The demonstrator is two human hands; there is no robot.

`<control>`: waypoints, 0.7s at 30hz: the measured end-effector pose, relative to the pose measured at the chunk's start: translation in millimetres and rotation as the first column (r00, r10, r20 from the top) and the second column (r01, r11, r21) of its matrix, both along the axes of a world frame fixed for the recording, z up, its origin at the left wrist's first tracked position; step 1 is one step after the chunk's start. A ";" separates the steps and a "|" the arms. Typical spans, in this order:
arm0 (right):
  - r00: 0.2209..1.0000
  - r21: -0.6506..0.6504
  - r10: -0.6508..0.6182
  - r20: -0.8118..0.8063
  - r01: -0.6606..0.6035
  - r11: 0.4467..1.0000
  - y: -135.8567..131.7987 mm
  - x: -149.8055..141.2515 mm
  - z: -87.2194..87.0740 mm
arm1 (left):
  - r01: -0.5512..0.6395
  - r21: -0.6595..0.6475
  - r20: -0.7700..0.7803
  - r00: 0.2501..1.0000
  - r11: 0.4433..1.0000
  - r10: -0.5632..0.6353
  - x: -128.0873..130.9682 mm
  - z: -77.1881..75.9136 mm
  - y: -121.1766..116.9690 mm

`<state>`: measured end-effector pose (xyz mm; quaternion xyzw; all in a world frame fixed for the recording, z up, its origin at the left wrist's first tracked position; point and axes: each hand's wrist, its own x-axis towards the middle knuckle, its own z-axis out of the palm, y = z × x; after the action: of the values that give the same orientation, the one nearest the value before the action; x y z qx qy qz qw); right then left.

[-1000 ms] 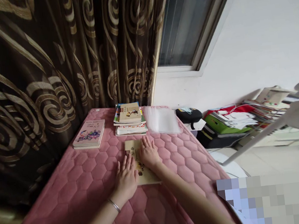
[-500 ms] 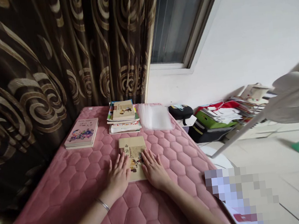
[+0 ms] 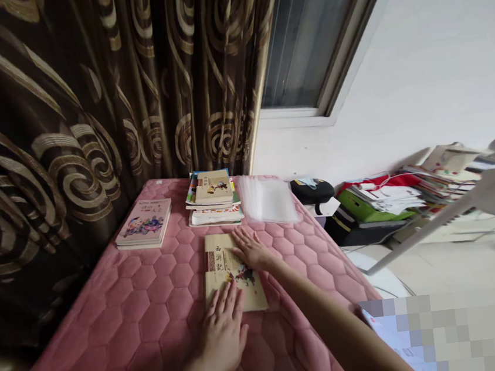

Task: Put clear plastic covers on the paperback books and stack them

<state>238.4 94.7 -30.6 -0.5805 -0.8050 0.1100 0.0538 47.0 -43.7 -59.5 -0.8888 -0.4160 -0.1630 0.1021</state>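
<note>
A tan paperback book (image 3: 216, 277) with dark title characters and a small colour picture lies flat on the pink quilted mattress (image 3: 163, 312). My left hand (image 3: 227, 329) rests on the near, lower left part of its cover, fingers stretched out. On the upper right part of the same cover lies my right hand (image 3: 252, 250), also flat and spread. Neither hand is wrapped round anything. Beyond the book stands a stack of books (image 3: 213, 198), topped by a similar tan one. Off to the left is a short pile of pink-covered books (image 3: 143, 225).
Clear plastic sleeves (image 3: 271, 199) lie right of the stack. A patterned curtain (image 3: 89, 107) hangs along the left and back. Past the mattress's right edge are a black case (image 3: 312, 190), a green bag (image 3: 360, 206) with papers, and a white standing fan (image 3: 445, 215).
My right hand has slid up the cover, away from me, while my left hand has come down towards its near edge. The view has shifted slightly, and the book looks a little turned.
</note>
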 end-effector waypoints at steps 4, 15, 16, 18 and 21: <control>0.994 0.031 -0.081 0.069 0.079 0.996 21.2 -0.8 5.1 | -0.003 0.010 0.003 1.000 1.000 0.003 -0.2 5.7 -1.9; 0.878 0.137 0.479 0.015 -0.476 0.868 11.1 -76.5 3.7 | -0.026 0.016 0.022 0.999 1.000 0.026 -0.9 -5.4 -5.6; 0.907 0.148 0.421 0.029 -0.420 0.895 21.2 -78.3 2.9 | -0.029 0.013 0.017 0.999 1.000 0.029 -1.0 -4.8 -6.1; 0.951 0.150 0.306 0.054 -0.311 0.939 37.5 -82.5 1.3 | -0.021 0.005 0.009 1.000 1.000 0.021 -1.4 -3.3 -6.6; 0.975 0.139 0.207 0.080 -0.217 0.966 40.8 -88.9 -1.6 | -0.008 0.004 0.009 1.000 1.000 0.008 -1.8 -1.4 -6.4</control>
<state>149.6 135.5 -32.2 -0.4886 -0.8698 0.0365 0.0583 45.3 -50.1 -60.9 -0.8863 -0.4195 -0.1674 0.1025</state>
